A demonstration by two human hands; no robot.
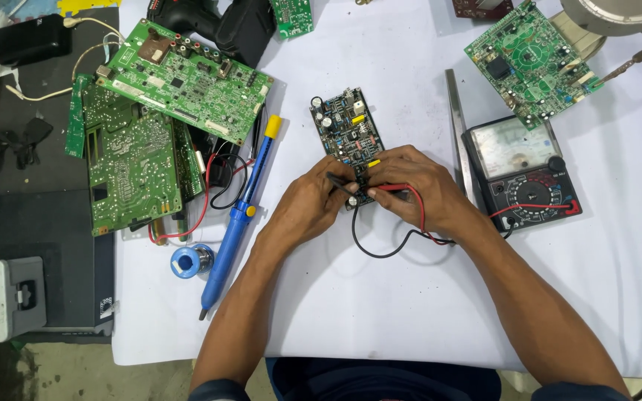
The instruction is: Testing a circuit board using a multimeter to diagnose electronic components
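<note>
The small dark rectangular circuit board lies flat near the middle of the white-covered tabletop, its near end under your hands. Your left hand pinches the black probe against the board; your right hand grips the red probe beside it. Both leads run to the black analogue multimeter, just right. Left of the board lie a blue desoldering pump with yellow cap, a solder spool and stacked green circuit boards. Another green board sits far right.
</note>
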